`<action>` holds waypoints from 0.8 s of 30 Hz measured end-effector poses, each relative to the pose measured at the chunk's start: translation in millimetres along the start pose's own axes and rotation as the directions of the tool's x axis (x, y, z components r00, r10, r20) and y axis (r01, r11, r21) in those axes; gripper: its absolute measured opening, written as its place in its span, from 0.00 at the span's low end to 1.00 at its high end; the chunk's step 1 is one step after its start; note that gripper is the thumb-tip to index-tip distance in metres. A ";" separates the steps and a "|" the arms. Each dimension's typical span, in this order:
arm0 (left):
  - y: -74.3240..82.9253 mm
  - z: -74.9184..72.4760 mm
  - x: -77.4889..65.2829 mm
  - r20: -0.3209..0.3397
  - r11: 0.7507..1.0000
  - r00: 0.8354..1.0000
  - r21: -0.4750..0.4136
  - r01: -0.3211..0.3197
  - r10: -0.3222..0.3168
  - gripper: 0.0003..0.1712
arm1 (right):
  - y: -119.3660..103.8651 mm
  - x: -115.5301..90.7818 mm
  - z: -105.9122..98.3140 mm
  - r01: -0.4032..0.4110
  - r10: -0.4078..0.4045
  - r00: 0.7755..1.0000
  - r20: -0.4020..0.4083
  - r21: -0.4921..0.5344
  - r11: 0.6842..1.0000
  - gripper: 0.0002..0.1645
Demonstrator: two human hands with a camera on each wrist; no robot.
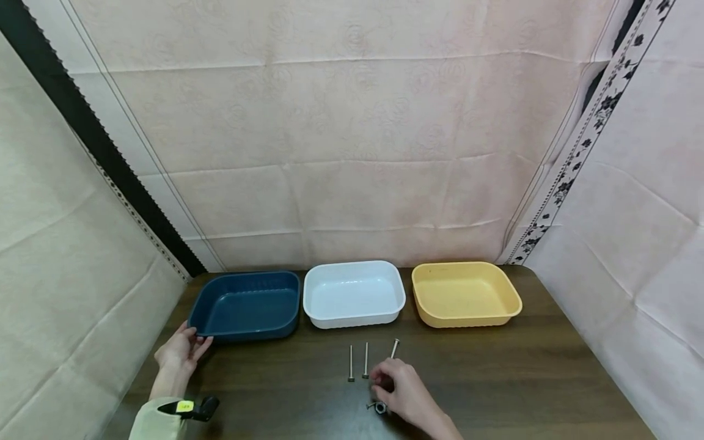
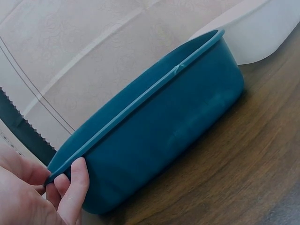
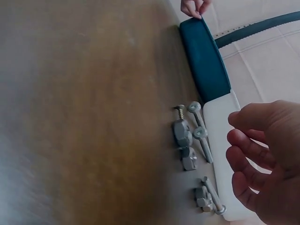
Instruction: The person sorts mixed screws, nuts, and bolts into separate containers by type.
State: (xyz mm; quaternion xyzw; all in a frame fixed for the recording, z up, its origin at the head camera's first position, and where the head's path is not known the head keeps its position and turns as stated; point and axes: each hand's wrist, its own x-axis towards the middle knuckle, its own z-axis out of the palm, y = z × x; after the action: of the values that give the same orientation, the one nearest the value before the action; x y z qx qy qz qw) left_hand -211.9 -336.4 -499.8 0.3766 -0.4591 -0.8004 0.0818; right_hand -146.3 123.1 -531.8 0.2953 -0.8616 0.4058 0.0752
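At the left, my left hand (image 1: 178, 353) pinches the front left corner of a dark blue plastic tray (image 1: 247, 335); the left wrist view shows thumb and fingers on the rim of this tray (image 2: 154, 131). My right hand (image 1: 406, 389) hovers over loose hardware, its fingers loosely curled with nothing visible between them. Two bolts (image 1: 351, 365) stand or lie side by side to its left, and a third bolt (image 1: 395, 347) shows beyond the fingers. Below the hand is a nut (image 1: 381, 407). In the right wrist view, several nuts (image 3: 182, 133) appear beside the bolts (image 3: 213, 191).
A white tray (image 1: 354, 320) stands in the middle of the back row, with a yellow tray (image 1: 467, 321) to its right. All rest on a brown wood-grain table (image 1: 495, 379). Pale cloth (image 1: 357, 122) hangs behind and at both sides.
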 end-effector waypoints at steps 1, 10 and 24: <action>0.3 -0.2 -0.1 0.002 1.000 1.000 -0.001 0.000 0.000 0.31 | -0.1 -2.0 0.6 -0.001 0.001 1.000 0.013 -0.002 1.000 0.11; 1.5 -0.5 -0.8 0.014 1.000 1.000 -0.007 0.001 -0.001 0.31 | 0.2 -12.1 8.8 0.052 -0.051 0.997 0.055 -0.029 0.998 0.11; 0.0 -0.7 -2.1 0.009 1.000 1.000 0.009 -0.008 0.008 0.31 | 2.8 -19.2 15.2 0.078 -0.063 0.993 0.096 -0.165 0.983 0.10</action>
State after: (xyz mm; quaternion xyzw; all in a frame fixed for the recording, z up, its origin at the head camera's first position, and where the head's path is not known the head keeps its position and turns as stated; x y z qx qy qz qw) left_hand -209.9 -335.9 -499.0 0.3714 -0.4646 -0.7997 0.0813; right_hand -130.5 121.7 -550.8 0.3364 -0.8844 0.3148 0.0749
